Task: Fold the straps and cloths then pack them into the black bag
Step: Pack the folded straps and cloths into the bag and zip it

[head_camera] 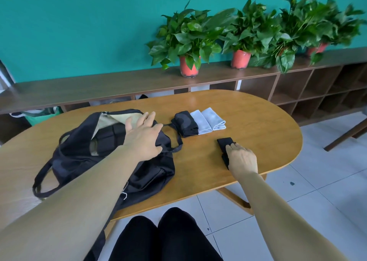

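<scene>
Tut.: Teal wall [79, 32] at back, w/ a long brown shelf unit [99, 86] carrying potted plants [188, 36] in red pots. Fig. centre: oval wooden table [258, 121], seen from above by a seated person; knees [168, 237] in black at bottom edge.

Stu.: Where's the black bag?

Tut.: Black bag [155, 173] lies on the table's left half, mouth unzipped, beige lining [115, 118] showing. Black folded items [111, 135] sit inside the opening. One handle loop [176, 143] trails toward table centre.

Stu.: L hand?

Tut.: Left hand [143, 135] is palm down over the bag's right rim, fingers straight and slightly spread, holding nothing. Whether it presses the fabric, can't tell.

Stu.: R hand?

Tut.: Right hand [242, 159] is at the table's front right, fingers bent over the near end of a folded black strap [225, 142], gripping it. Strap lies flat on the wood; far end sticks out past the fingertips. Thumb hidden.

Stu.: Other cloths?

Tut.: Row of three beyond the strap, just right of the bag: dark folded cloth [185, 124], then two grey folded cloths [200, 122] [214, 119], side by side and touching. All three are outside the bag, apart from both hands.
</scene>
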### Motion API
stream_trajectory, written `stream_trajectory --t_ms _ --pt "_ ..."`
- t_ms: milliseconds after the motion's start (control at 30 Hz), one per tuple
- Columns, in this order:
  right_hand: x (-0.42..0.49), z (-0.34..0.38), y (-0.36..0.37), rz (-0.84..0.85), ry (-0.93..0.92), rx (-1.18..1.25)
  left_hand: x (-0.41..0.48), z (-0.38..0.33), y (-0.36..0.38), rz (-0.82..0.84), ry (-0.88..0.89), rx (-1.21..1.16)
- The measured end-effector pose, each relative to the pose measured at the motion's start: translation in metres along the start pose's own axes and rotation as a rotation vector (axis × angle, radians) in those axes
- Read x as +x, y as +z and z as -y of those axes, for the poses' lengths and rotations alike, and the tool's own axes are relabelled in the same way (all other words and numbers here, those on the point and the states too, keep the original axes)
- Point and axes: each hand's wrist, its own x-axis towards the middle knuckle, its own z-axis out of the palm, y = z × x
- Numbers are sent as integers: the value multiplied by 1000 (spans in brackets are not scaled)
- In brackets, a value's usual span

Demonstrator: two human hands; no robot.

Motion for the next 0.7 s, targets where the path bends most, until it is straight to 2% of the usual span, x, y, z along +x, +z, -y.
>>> stream_trajectory --t_ms 167,333,467,700 --pt "-1 4 -1 -16 45 -27 -3 7 4 10 -7 -3" --pt "4 11 -4 -224 36 1 -9 29 2 -5 -47 -17" --pt "16 44 -28 -349 -36 37 -19 54 -2 -34 -100 -31" --pt "40 151 -62 -421 -269 149 -43 125 1 -45 -228 -8"
